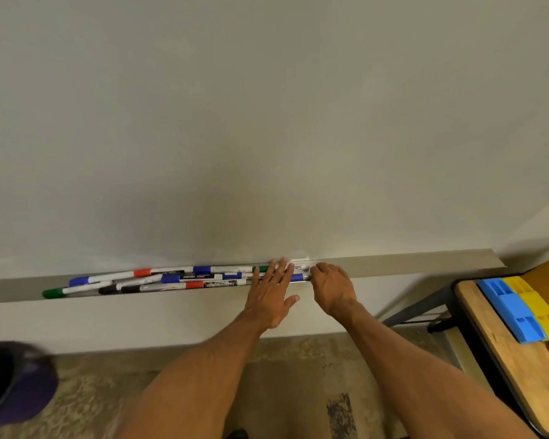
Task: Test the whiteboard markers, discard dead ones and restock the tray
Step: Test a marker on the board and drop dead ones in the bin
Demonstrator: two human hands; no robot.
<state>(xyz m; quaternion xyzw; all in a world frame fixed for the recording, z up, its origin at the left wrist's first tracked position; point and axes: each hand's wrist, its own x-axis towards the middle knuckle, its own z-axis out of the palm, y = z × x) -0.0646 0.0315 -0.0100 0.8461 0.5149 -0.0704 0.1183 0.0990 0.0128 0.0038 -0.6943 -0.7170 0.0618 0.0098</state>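
Step in hand, by judgement: picking one marker out of the pile for testing.

Location of the markers (184, 278): heaped in the tray (393, 264) under the whiteboard (267, 122), left of centre, overlapping one another, right ends beneath the two hands.

State of the left hand (271, 291): fingers straight and spread, laid flat over the right ends of the pile.

State of the right hand (331, 288): fingers curled down at the tray, just beside a blue cap (297, 277). Fingertips hidden; not possible to tell whether clamped on a marker.

Procedure:
- Hold the pile down with the flat left hand.
- Pinch a single barrel only with the right hand.
- Draw it out along the tray, not across it, to avoid rolling its neighbours over the front lip.

Orientation: long axes roughly along the tray, left to right, a few slightly skewed. Cap directions mixed: green cap (54, 293) at the far left end, pointing left; blue cap by the hands, pointing right.
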